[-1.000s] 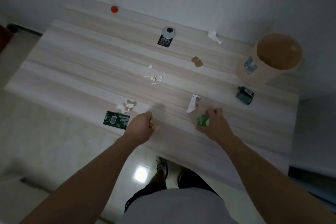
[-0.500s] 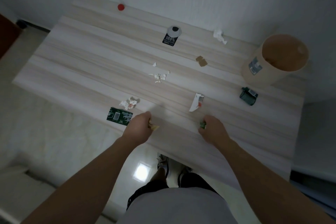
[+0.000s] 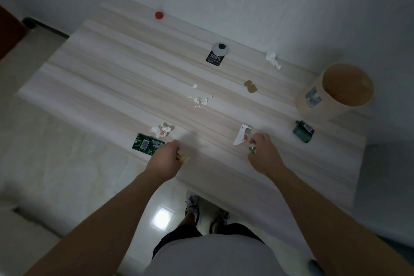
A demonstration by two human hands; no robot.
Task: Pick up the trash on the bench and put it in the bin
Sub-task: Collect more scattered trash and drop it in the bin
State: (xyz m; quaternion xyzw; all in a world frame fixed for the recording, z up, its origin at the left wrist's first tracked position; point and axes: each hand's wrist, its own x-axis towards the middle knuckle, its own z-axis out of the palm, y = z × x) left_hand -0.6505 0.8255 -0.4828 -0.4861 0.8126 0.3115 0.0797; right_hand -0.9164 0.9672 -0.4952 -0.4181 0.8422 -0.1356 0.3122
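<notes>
On the pale wooden bench (image 3: 107,67), the leftmost trash is a flattened dark green carton (image 3: 146,147) at the near edge, with a crumpled white-and-red wrapper (image 3: 162,130) just beyond it. A red cap (image 3: 159,15) sits far back by the wall. The left hand (image 3: 167,159) hovers at the near edge just beside the carton, its fingers curled round a small yellowish scrap (image 3: 184,159). Mid-bench lies a scatter of white paper bits (image 3: 199,99), and behind them a black "100%" label with a silver round top (image 3: 216,56). Further right are a brown scrap (image 3: 250,86) and a torn white wrapper strip (image 3: 240,138). The right hand (image 3: 265,155) is just beside that strip, its fingers closed on a small green piece (image 3: 252,149). A crumpled white tissue (image 3: 273,60) lies near the wall. A dark green pack (image 3: 303,134) rests near the foot of the tan bin (image 3: 313,105), which stands open at the right end.
</notes>
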